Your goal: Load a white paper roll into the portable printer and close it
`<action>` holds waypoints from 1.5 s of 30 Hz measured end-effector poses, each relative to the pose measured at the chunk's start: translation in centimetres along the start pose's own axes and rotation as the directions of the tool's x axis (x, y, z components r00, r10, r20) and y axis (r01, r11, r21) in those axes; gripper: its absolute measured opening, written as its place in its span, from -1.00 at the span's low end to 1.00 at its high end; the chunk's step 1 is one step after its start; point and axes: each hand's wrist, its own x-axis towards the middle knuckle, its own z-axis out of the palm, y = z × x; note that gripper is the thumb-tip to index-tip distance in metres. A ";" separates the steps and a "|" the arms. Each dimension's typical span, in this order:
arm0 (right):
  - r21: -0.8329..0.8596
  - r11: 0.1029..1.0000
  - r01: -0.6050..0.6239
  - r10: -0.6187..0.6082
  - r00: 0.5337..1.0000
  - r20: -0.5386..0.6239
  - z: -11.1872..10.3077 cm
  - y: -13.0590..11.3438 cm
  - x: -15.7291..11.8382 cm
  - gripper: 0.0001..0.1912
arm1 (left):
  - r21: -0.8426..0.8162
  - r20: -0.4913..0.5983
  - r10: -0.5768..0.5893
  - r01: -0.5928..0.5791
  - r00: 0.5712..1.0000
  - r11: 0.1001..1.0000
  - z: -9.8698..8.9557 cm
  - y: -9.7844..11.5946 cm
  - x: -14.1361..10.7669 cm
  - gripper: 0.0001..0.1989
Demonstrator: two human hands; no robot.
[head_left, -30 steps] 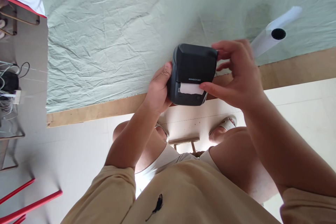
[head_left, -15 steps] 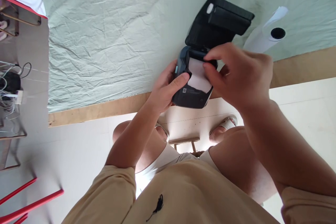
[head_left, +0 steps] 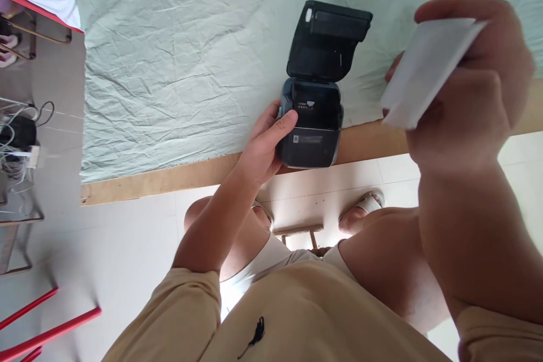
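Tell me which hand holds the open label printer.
The left hand holds the black label printer, lid raised; the right hand, apart from it, holds white paper.

Tan shirt (head_left: pixel 322 317), black feather-like mark (head_left: pixel 257 331)

The scene is brightly lit, the tiled floor (head_left: pixel 127 260) blown out to white beside the shorts (head_left: pixel 271 257). Soft shadows are traced along creases in the green cloth (head_left: pixel 178 68). The right hand (head_left: pixel 475 85) and its white paper (head_left: pixel 424 73) are smeared by motion blur; the label printer (head_left: pixel 309 150) is rendered sharper. Forms near the edges are stretched.
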 end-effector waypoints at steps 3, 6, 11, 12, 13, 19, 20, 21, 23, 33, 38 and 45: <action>0.039 0.997 -0.068 0.071 0.994 -0.082 0.8 2.4 0.7 -0.58 | 0.006 0.016 -0.023 0.023 1.000 1.000 -0.1 0.1 -0.1 -0.47; -0.194 0.980 0.041 -0.049 0.998 -0.038 1.0 4.7 1.1 -0.53 | 0.014 0.018 -0.048 0.048 0.999 0.999 -0.2 0.1 -0.3 -0.48; -0.394 0.910 0.130 -0.105 0.991 0.085 0.6 6.2 0.7 -0.50 | 0.031 0.032 -0.059 0.058 0.998 0.998 -0.2 0.3 -0.4 -0.47; -0.412 0.903 0.124 -0.094 0.991 0.093 0.6 6.2 0.5 -0.45 | 0.032 0.027 -0.059 0.058 0.998 0.998 -0.2 0.3 -0.4 -0.46; -0.432 0.895 0.115 -0.081 0.992 0.097 0.7 6.1 0.4 -0.39 | 0.032 0.020 -0.061 0.060 0.998 0.998 -0.1 0.3 -0.4 -0.45; -0.527 0.793 0.307 -0.383 0.923 -0.037 -2.0 6.8 0.4 -0.50 | 0.040 -0.012 -0.094 0.094 0.996 0.995 0.0 0.2 -0.5 -0.38; -0.558 0.740 0.374 -0.499 0.862 -0.084 -2.9 7.6 0.7 -0.55 | 0.037 -0.011 -0.095 0.095 0.995 0.995 0.0 0.2 -0.5 -0.39; -0.591 0.705 0.392 -0.544 0.833 -0.096 -3.8 8.5 1.1 -0.48 | 0.033 -0.012 -0.096 0.096 0.995 0.995 0.0 0.2 -0.5 -0.40; -0.637 0.697 0.328 -0.468 0.882 -0.058 -5.2 10.6 1.8 -0.20 | 0.028 -0.018 -0.099 0.099 0.995 0.995 0.1 0.2 -0.5 -0.42; -0.624 0.780 -0.035 -0.016 0.997 -0.075 -4.2 10.7 1.1 -0.44 | 0.059 -0.053 -0.100 0.103 0.994 0.993 0.5 0.3 -0.6 -0.39; -0.514 0.854 -0.078 -0.006 0.987 -0.160 -4.0 10.9 1.4 -0.25 | 0.053 -0.056 -0.097 0.100 0.994 0.994 0.5 0.3 -0.5 -0.42; -0.552 0.827 -0.106 0.029 0.989 -0.146 -3.2 9.5 1.3 -0.30 | 0.027 -0.045 -0.099 0.100 0.994 0.995 0.5 0.3 -0.6 -0.49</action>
